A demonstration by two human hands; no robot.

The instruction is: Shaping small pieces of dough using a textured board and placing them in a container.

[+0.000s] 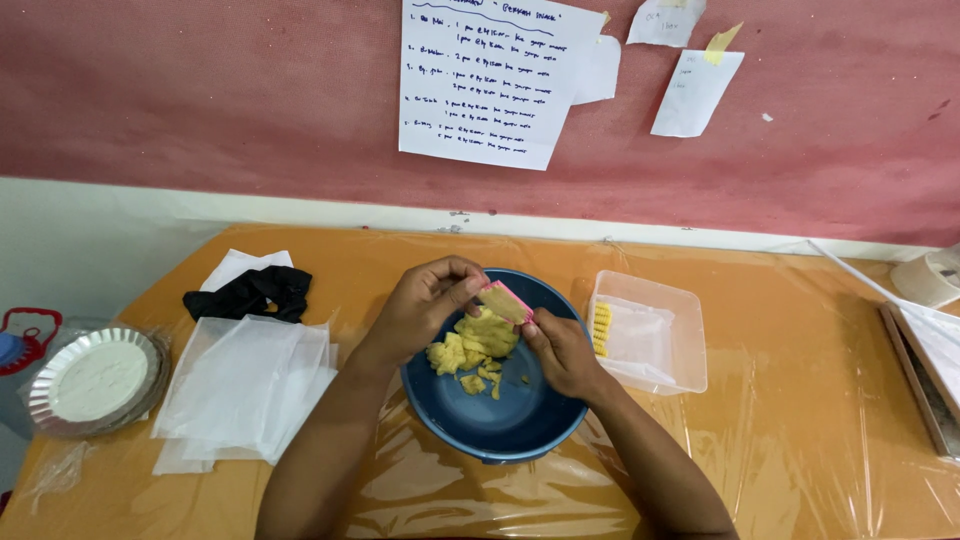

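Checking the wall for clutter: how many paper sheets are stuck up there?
4: a large handwritten sheet, a small one tucked behind its right edge, one at the top edge, one lower right. More may lie outside the frame.

An orange table (800, 330) under clear plastic sheeting carries a blue bowl (520, 425) at centre. At three o'clock sits a clear plastic container (660, 300); at nine o'clock, a stack of white sheets (245, 385), a black cloth (255, 290) and a foil pan (95, 380).
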